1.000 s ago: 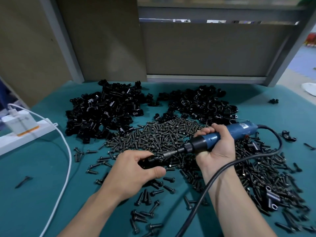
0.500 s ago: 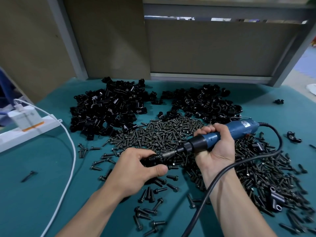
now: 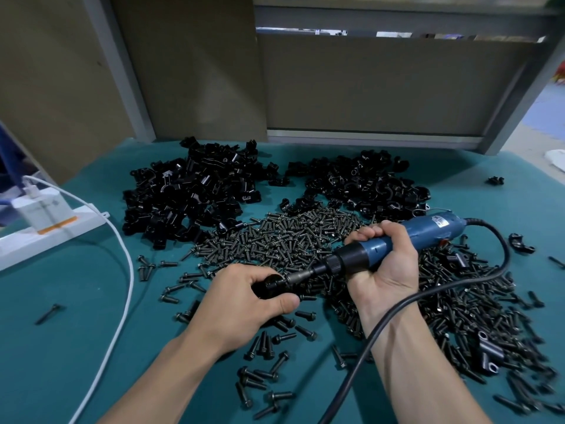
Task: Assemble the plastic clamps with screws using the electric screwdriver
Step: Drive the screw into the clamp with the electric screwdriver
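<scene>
Unchanged: your left hand is still gripping the black plastic clamp over the loose dark metal screws; your right hand is still clenching the blue corded electric screwdriver, its bit touching the clamp.

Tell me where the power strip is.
Head view: the white power strip lies far left on the green table, left of the black clamp pile.

Left hand: back upward, fingers and thumb curled round a black clamp; bare forearm from lower left. Right hand: fist wrapped round the electric screwdriver, inner wrist toward camera; bare forearm from lower right.
</scene>
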The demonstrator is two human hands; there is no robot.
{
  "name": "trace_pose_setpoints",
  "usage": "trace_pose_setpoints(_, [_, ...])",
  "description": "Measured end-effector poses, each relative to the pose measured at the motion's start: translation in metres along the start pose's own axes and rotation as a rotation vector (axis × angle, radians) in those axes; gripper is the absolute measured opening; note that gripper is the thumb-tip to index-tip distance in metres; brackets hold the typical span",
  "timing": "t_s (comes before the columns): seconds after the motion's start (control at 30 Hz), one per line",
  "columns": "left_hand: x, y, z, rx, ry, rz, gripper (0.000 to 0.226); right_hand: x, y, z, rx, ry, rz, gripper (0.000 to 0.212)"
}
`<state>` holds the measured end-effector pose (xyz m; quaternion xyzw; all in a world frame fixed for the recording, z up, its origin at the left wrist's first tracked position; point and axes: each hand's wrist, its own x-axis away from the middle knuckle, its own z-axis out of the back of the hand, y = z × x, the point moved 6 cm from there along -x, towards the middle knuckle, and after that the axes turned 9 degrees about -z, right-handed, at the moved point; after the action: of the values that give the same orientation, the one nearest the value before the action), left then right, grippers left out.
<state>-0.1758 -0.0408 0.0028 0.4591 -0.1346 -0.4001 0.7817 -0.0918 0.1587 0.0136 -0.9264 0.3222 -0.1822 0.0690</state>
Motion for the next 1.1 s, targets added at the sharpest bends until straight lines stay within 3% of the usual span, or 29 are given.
trace_pose_setpoints(1.1, [-0.0019,-0.0038,-0.0046,-0.016,0.008,-0.031,0.037,0.004,0.001,-0.0061,0.021,-0.085,0.0,0.014])
